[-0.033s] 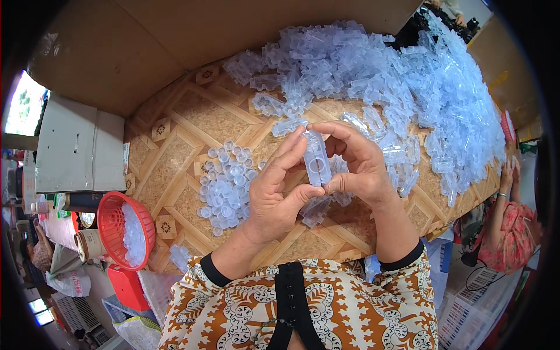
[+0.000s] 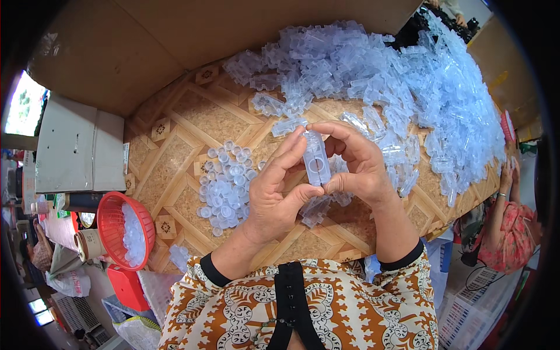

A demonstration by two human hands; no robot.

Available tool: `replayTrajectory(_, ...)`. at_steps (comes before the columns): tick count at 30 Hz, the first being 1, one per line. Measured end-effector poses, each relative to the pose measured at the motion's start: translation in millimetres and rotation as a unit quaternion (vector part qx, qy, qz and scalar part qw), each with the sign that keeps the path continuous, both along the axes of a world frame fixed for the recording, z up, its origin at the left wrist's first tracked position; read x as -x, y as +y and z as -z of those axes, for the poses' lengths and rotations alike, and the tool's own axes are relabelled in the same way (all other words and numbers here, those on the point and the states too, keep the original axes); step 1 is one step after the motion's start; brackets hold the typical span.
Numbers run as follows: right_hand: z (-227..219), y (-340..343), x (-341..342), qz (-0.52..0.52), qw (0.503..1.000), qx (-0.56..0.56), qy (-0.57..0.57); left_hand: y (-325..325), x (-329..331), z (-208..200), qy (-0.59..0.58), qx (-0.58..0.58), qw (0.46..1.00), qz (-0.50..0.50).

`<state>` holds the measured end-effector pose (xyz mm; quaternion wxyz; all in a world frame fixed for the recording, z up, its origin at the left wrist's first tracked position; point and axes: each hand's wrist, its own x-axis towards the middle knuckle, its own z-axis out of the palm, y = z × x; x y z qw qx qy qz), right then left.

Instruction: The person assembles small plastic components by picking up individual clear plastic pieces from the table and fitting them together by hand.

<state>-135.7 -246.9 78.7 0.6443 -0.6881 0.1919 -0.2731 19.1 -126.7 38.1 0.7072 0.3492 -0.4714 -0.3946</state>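
Note:
Between my two hands, above the middle of the table, stands a clear plastic rectangular case with a round opening in its lower half. My left hand grips its left side, with the thumb at the bottom corner and the fingers along the edge. My right hand closes on the other side, index finger at the top and thumb at the bottom. Left of my left hand lies a pile of small round clear plastic caps. More clear plastic cases lie beneath my hands, partly hidden by them.
A large heap of clear plastic cases covers the table's far and right sides. Cardboard walls border the back. At the left are a white box and a red basket holding clear pieces. Another person sits at the right.

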Motion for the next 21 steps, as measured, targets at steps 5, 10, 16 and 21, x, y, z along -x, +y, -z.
replayTrajectory(5, 5, -3, 1, -0.005, 0.998, 0.055, 0.008, 0, 0, 3, 0.003, 0.001, 1.000, -0.006)
replayTrajectory(10, 10, -3, -1, 0.017, 0.991, 0.129, -0.015, 1, -1, 1, 0.024, -0.020, 0.999, 0.013)
replayTrajectory(16, 12, -3, -2, 0.029, 0.981, 0.189, -0.031, 0, -3, -2, 0.029, -0.019, 0.999, 0.022)
replayTrajectory(21, 10, 1, -2, 0.033, 0.979, 0.199, -0.006, 1, -6, -2, 0.023, -0.037, 0.999, 0.025)
